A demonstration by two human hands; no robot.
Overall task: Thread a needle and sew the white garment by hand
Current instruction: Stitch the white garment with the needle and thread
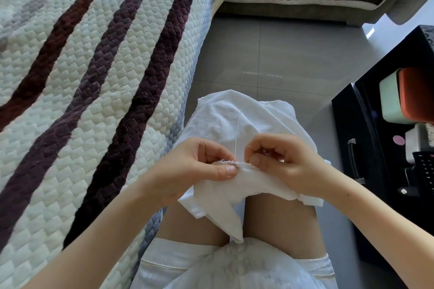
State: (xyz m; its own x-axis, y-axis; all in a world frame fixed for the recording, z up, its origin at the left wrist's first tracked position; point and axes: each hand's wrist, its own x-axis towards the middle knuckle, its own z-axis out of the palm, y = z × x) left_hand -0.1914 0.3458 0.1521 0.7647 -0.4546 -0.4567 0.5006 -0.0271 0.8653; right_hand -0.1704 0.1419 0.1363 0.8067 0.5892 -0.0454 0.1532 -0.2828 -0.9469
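A white garment (234, 119) lies draped over my knees, with a folded seam edge raised between my hands. My left hand (199, 164) pinches that seam edge between thumb and forefinger. My right hand (281, 162) is closed right beside it, fingertips pressed at the seam where the needle sits; the needle itself is too small to make out. A thin white thread (237, 131) rises from the seam and runs up across the cloth.
A quilted sofa cover with dark stripes (94, 77) fills the left. A black low table (387, 124) with a green and orange box (404, 96) and a remote stands at the right. Grey floor tiles (270, 54) lie ahead.
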